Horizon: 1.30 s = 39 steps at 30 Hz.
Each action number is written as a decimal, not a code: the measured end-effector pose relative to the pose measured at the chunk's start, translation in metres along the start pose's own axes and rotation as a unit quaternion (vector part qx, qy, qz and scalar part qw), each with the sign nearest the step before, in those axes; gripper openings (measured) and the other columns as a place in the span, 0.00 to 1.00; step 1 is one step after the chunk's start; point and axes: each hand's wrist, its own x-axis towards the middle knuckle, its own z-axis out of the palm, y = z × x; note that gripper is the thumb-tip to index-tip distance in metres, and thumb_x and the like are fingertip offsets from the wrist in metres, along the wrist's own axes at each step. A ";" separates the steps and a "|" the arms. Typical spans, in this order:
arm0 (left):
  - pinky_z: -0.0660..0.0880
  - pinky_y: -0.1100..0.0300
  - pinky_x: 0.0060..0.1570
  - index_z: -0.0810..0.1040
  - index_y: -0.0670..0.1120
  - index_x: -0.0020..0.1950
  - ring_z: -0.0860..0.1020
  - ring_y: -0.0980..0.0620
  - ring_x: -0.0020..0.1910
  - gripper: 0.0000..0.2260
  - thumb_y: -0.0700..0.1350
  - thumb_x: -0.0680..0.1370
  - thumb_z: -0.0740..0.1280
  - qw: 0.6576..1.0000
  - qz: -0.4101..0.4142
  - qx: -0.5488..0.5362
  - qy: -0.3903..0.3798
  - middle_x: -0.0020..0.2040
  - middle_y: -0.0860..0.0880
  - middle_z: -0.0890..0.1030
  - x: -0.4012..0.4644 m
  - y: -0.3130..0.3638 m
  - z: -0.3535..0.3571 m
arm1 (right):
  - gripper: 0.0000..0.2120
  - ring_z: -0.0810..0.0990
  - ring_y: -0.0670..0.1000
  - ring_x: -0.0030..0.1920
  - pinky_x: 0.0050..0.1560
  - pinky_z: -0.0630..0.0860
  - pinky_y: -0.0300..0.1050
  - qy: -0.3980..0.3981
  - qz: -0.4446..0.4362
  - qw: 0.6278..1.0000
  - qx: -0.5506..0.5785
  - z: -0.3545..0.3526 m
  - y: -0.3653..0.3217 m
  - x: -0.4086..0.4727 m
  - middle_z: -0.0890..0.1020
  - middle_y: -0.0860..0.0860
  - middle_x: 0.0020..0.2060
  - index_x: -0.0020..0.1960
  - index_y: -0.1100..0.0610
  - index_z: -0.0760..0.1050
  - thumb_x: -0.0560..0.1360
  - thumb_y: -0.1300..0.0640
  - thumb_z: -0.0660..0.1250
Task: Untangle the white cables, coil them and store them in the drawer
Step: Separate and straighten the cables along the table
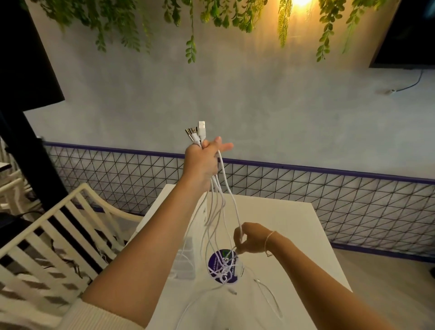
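— Several white cables (pixel 220 207) hang from my left hand (pixel 203 162), which is raised high above the tabletop (pixel 294 226). The fingers are clamped round the bundle just below the plugs.

— Which plugs can you make out?

— A cluster of USB plugs (pixel 196 133) sticks up out of the fist; one white plug stands tallest, the others lean left beside it. I can't count them exactly.

— And the right hand?

— My right hand (pixel 249 238) is lower, near the middle of the tabletop, with the fingers pinched together on one strand that runs up to the left hand. A thin bracelet (pixel 268 242) sits on that wrist.

— Where do the loose ends go?

— Downward. The strands fall from the raised fist and knot into a tangle over a round purple sticker (pixel 222 266) on the tabletop. A couple of strands trail on toward me across the white surface, and one small connector (pixel 233 292) lies there apart from the tangle.

— Is the drawer visible?

— A pale boxy thing (pixel 184 261) stands on the tabletop just left of the sticker, but it is too blurred for me to tell what it is.

— Surroundings?

— One white slatted chair (pixel 58 235) at the left, a wall (pixel 235 94) behind with a black diagonal grid along its lower band, green hanging leaves (pixel 193 47) along the top, and a warm lamp (pixel 300 2) glowing at upper right.
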 end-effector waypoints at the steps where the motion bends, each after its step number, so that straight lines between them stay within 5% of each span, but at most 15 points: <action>1: 0.59 0.69 0.16 0.63 0.46 0.37 0.58 0.60 0.16 0.13 0.44 0.80 0.62 1.000 0.005 -0.009 -0.003 0.46 0.45 0.84 0.000 0.002 0.001 | 0.10 0.76 0.55 0.55 0.53 0.72 0.44 -0.004 -0.005 1.000 0.007 0.006 0.001 0.002 0.79 0.55 0.55 0.52 0.57 0.77 0.72 0.55 0.69; 4: 0.59 0.68 0.17 0.64 0.46 0.39 0.58 0.59 0.17 0.12 0.44 0.80 0.63 1.000 0.022 0.012 0.000 0.45 0.46 0.85 0.002 0.006 0.002 | 0.08 0.76 0.52 0.46 0.42 0.73 0.38 0.029 0.016 0.996 0.077 0.015 0.008 0.005 0.79 0.53 0.45 0.40 0.52 0.71 0.71 0.56 0.70; 8: 0.66 0.66 0.25 0.61 0.48 0.37 0.63 0.59 0.18 0.15 0.45 0.80 0.63 0.996 0.036 0.079 0.016 0.46 0.48 0.85 0.009 0.003 -0.006 | 0.06 0.79 0.46 0.36 0.49 0.76 0.44 0.079 0.048 0.964 0.250 0.004 0.017 -0.003 0.80 0.49 0.33 0.41 0.54 0.72 0.76 0.55 0.66; 11: 0.77 0.54 0.46 0.61 0.49 0.37 0.81 0.54 0.35 0.15 0.45 0.79 0.64 0.995 0.024 0.099 0.013 0.42 0.50 0.85 0.011 -0.010 -0.007 | 0.08 0.77 0.47 0.36 0.46 0.74 0.43 0.115 -0.002 0.916 0.384 -0.017 0.012 -0.013 0.80 0.49 0.33 0.40 0.55 0.74 0.78 0.56 0.63; 13: 0.78 0.49 0.51 0.66 0.47 0.40 0.81 0.51 0.42 0.10 0.46 0.78 0.65 0.992 0.020 0.126 0.015 0.38 0.52 0.84 0.010 -0.019 -0.006 | 0.08 0.76 0.48 0.33 0.42 0.76 0.44 0.120 -0.044 0.859 0.496 -0.033 0.008 -0.019 0.78 0.51 0.31 0.41 0.58 0.75 0.78 0.58 0.62; 17: 0.71 0.60 0.36 0.68 0.47 0.40 0.76 0.55 0.38 0.12 0.51 0.78 0.65 0.980 -0.006 0.199 -0.028 0.45 0.51 0.84 0.003 -0.031 -0.001 | 0.08 0.69 0.48 0.26 0.31 0.71 0.40 0.126 -0.090 0.790 0.594 -0.064 0.000 -0.030 0.73 0.50 0.24 0.42 0.59 0.73 0.79 0.62 0.59; 22: 0.62 0.62 0.30 0.67 0.46 0.43 0.62 0.54 0.30 0.19 0.57 0.70 0.72 0.926 -0.102 0.325 -0.164 0.33 0.51 0.66 -0.008 -0.043 0.006 | 0.08 0.73 0.47 0.27 0.30 0.72 0.40 0.163 -0.145 0.744 0.632 -0.086 -0.002 -0.033 0.77 0.51 0.30 0.43 0.58 0.74 0.77 0.66 0.60; 27: 0.64 0.61 0.32 0.67 0.48 0.38 0.65 0.54 0.32 0.14 0.48 0.72 0.73 0.910 -0.091 0.366 -0.173 0.35 0.50 0.70 -0.003 -0.045 -0.003 | 0.09 0.72 0.48 0.30 0.33 0.74 0.40 0.155 -0.119 0.765 0.614 -0.089 0.015 -0.035 0.75 0.51 0.29 0.42 0.58 0.74 0.74 0.70 0.62; 33: 0.66 0.62 0.30 0.65 0.48 0.36 0.71 0.54 0.30 0.12 0.42 0.75 0.67 0.951 -0.018 0.306 -0.028 0.33 0.50 0.73 0.014 -0.038 -0.013 | 0.04 0.74 0.49 0.37 0.47 0.75 0.43 0.061 0.036 0.941 0.330 -0.067 0.056 -0.031 0.77 0.53 0.35 0.43 0.57 0.76 0.72 0.65 0.67; 39: 0.69 0.60 0.30 0.64 0.50 0.35 0.70 0.52 0.31 0.12 0.38 0.76 0.60 0.968 0.035 0.240 0.059 0.34 0.50 0.70 0.019 -0.026 -0.017 | 0.04 0.74 0.46 0.34 0.33 0.70 0.36 -0.015 0.173 0.982 0.077 -0.020 0.089 -0.019 0.80 0.50 0.36 0.40 0.53 0.78 0.72 0.55 0.67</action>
